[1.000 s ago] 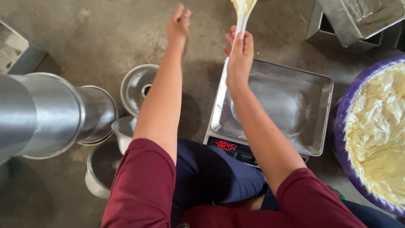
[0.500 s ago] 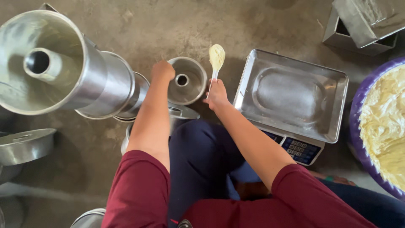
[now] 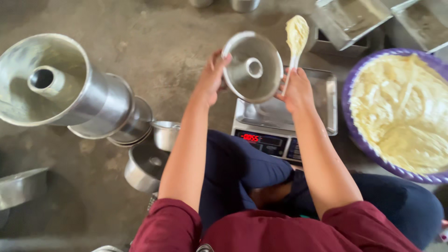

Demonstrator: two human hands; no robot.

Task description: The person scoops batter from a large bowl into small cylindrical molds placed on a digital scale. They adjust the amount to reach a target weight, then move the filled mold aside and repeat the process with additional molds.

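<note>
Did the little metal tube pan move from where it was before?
Yes. The tube pan sat on the floor left of the scale; now both hands, left hand and right hand, hold it over the scale's tray.

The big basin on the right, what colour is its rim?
Purple; the basin rim shows best in the head view.

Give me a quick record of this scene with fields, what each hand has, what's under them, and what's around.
left hand: grips the rim of a metal tube pan
right hand: holds a batter-coated spatula and touches the pan's other side
below the pan: digital scale with steel tray
right side: purple basin full of pale batter
left side: stacked tube pans lying on the floor
surface: concrete floor
</note>
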